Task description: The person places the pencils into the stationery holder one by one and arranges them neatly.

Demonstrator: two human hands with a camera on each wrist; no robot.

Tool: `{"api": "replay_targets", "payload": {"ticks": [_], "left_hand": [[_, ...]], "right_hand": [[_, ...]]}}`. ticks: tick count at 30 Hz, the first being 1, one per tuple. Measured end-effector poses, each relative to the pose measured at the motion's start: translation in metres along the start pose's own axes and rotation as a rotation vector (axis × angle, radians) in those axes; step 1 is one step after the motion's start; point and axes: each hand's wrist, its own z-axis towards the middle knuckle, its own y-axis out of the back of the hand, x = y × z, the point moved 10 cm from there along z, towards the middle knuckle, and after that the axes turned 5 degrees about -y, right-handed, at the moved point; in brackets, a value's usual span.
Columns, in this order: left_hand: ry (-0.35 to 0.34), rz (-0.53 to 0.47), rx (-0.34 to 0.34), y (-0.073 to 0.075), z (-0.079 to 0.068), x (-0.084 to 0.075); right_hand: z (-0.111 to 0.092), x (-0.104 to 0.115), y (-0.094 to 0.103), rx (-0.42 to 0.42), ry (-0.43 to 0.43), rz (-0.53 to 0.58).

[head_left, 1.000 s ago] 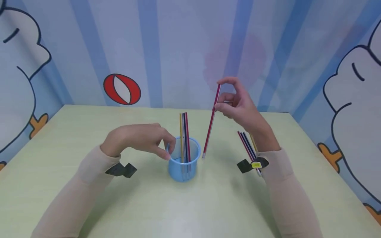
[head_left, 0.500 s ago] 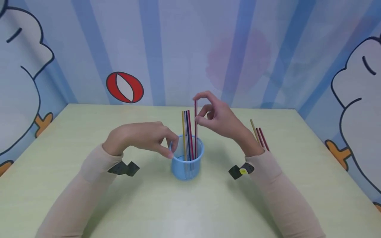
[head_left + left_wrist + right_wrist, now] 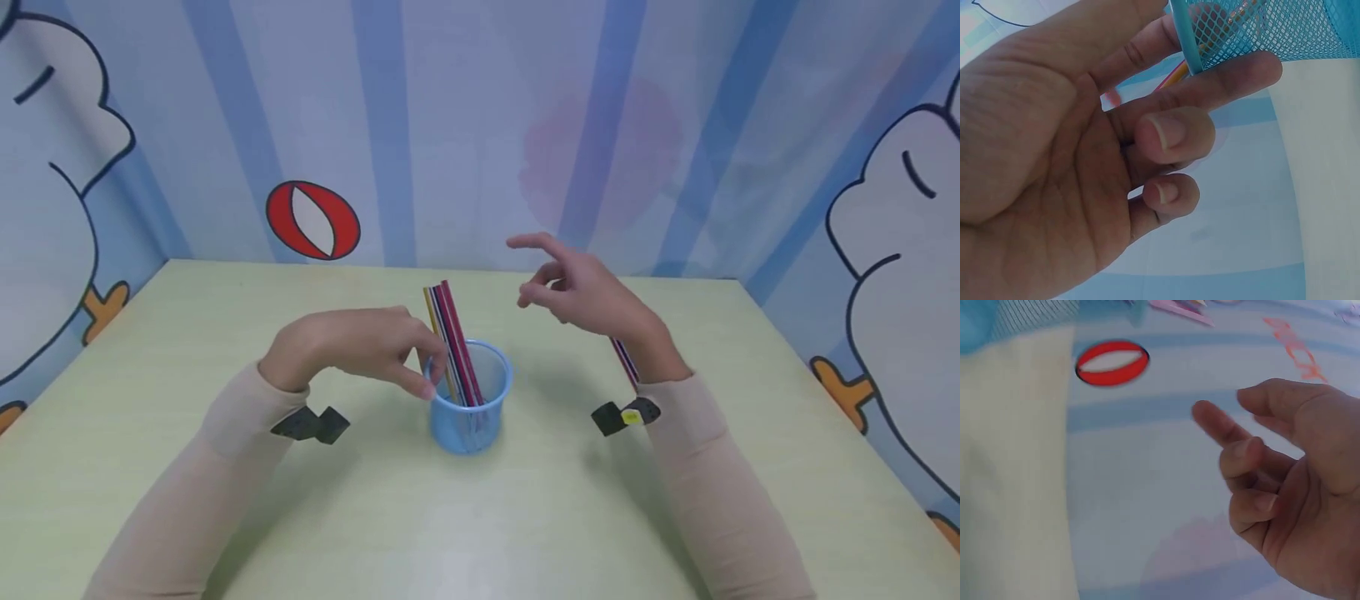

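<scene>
A light blue mesh pencil cup (image 3: 467,432) stands upright on the table. Several pencils (image 3: 459,346), yellow, dark and red, lean in it toward the left. My left hand (image 3: 360,343) pinches the cup's left rim between thumb and fingers; in the left wrist view, fingers lie on both sides of the mesh wall (image 3: 1297,31). To the cup's upper right, my right hand (image 3: 588,287) is in the air with the index finger stretched out and nothing held. More pencils (image 3: 624,364) lie on the table under the right wrist, partly hidden by the forearm.
The pale green table (image 3: 465,533) reaches back to a blue striped backdrop (image 3: 465,133) with a red and white ball print (image 3: 313,220). White cartoon figures (image 3: 911,275) are printed on both sides.
My right hand brought a red pencil from the right to the cup, let it drop in, and drew back right. The pencils tipped left. My left hand stayed on the rim.
</scene>
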Motion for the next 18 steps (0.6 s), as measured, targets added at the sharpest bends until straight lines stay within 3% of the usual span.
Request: {"api": "replay_targets", "payload": {"ticks": [7, 13, 18], "left_hand": [[0.008, 0.003, 0.001, -0.003, -0.001, 0.005], [-0.004, -0.024, 0.003, -0.005, 0.000, 0.006], [-0.018, -0.030, -0.003, -0.002, 0.001, 0.006]], "right_hand": [[-0.012, -0.059, 0.039, -0.017, -0.179, -0.060], [-0.016, -0.102, 0.046, -0.021, -0.297, -0.176], [-0.021, -0.125, 0.046, 0.068, -0.383, -0.296]]}}
